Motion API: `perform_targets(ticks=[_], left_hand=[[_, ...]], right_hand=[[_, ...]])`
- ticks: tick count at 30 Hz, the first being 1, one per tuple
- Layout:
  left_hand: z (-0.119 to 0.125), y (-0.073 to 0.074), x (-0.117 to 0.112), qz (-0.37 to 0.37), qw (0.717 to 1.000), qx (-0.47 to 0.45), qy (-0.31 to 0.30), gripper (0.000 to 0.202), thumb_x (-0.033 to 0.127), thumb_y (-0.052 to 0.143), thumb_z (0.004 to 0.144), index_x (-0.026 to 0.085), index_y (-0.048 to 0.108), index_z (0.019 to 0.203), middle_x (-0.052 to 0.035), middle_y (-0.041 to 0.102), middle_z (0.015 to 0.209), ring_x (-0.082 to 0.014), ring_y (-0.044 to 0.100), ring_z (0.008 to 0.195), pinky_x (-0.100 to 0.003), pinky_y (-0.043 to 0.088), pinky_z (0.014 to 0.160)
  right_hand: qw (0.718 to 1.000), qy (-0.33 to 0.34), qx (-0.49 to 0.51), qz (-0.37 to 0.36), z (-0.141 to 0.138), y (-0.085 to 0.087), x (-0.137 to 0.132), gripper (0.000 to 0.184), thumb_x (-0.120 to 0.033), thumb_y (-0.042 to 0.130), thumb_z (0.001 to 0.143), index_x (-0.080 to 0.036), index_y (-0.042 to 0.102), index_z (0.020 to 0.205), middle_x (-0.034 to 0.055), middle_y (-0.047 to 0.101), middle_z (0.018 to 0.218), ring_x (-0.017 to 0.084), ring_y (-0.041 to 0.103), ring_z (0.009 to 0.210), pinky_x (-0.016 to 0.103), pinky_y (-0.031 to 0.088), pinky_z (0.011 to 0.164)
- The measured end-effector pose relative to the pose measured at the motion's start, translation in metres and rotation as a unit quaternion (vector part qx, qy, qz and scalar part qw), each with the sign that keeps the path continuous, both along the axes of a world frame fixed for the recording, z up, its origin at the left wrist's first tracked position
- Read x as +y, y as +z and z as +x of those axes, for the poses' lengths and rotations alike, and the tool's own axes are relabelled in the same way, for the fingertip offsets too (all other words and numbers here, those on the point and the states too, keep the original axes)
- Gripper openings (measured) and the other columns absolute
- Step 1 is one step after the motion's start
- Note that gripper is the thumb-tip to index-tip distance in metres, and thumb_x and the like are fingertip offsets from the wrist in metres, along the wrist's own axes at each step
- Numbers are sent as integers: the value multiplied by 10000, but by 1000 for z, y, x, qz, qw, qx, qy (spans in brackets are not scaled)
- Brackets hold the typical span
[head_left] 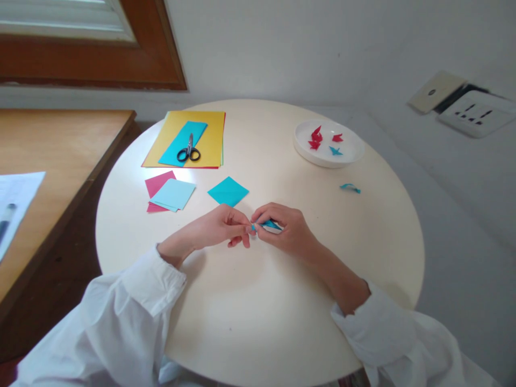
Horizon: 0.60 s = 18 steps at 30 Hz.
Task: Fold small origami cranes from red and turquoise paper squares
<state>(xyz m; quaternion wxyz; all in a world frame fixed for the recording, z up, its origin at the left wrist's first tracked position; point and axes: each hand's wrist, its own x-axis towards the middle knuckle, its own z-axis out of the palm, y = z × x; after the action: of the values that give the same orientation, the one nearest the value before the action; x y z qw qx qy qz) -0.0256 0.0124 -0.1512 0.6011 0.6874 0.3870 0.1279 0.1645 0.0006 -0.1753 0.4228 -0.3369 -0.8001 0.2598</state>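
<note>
Between my two hands, over the middle of the round table, is a small folded piece of blue paper [271, 224]. My left hand [226, 227] pinches its left end between thumb and forefinger, the other fingers curled below. My right hand [288, 228] grips the longer, pointed part, which shows between thumb and fingers. Much of the folded paper is hidden by my fingertips. A flat square of blue paper [228, 191] lies just beyond my left hand, one corner toward me.
Scissors [189, 150] rest on blue paper [169, 155] atop yellow sheets [215, 137]. Pink squares [159, 183] and pale blue squares [174, 193] lie nearer. A white dish [302, 153] holds several red folded papers [316, 137] and a blue one [335, 151]. A blue paper scrap [350, 187] lies before it.
</note>
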Motion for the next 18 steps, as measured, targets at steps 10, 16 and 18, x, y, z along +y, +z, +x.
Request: perform_targets(ticks=[10,16,18], left_hand=[[3,-1,-2,38,999,0,13,335,418,571,808,129,690,687,-22,594,565,-112,534,551,-235,407,546],[6,-2,-2,22,999,-14,41,256,324,559,794,125,653,664,-41,648,626,-96,516,524,-226,413,514],[7,-2,-2,17,998,-16,54,218,275,547,786,126,643,659,-34,642,618,-91,508,513,-226,413,510]], right_hand=[[1000,-8,6,0,0,-2,1,117,-154,605,752,-208,569,654,18,686,741,122,621,665,244,482,619],[1000,-8,16,-25,-1,-3,0,95,-154,595,750,-202,586,668,30,683,755,128,627,681,250,484,617],[999,-15,29,-43,-2,-4,0,92,-163,595,747,-199,588,663,37,683,762,129,628,679,249,482,605]])
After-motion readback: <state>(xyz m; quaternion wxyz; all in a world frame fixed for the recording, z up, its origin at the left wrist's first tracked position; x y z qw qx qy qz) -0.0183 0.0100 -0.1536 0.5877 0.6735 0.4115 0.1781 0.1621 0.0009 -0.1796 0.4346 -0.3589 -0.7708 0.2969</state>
